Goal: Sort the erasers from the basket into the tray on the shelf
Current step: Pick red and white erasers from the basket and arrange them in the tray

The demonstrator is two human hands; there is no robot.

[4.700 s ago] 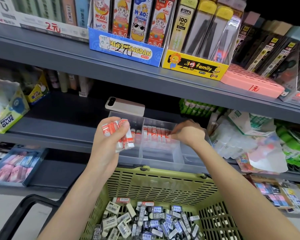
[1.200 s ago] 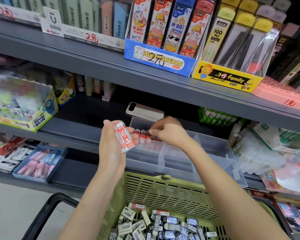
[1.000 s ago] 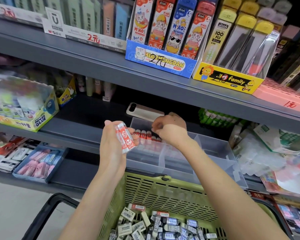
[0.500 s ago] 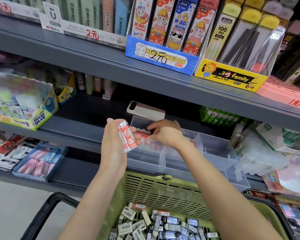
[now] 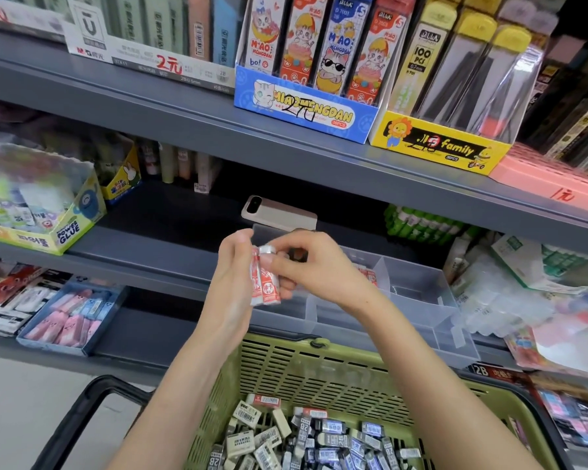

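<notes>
My left hand (image 5: 233, 279) grips a small stack of red-and-white erasers (image 5: 267, 283), held upright above the clear divided tray (image 5: 418, 296) on the middle shelf. My right hand (image 5: 314, 266) has come across to the stack and pinches its top eraser with thumb and fingers. Behind my hands a few red erasers (image 5: 367, 274) stand in the tray, mostly hidden. Below, the green basket (image 5: 319, 368) holds several loose erasers (image 5: 306, 439) in grey, white and red wrappers.
A beige phone (image 5: 279, 212) lies on the shelf behind the tray. A glue display box (image 5: 45, 212) sits at the left, plastic packets (image 5: 523, 283) crowd the right, and a blue tray of pink erasers (image 5: 72, 317) sits on the lower shelf. The upper shelf edge (image 5: 286, 144) overhangs.
My right hand left the tray's row of erasers and moved left to the stack in my left hand, where it now pinches the top eraser. The left-hand stack is smaller than before.
</notes>
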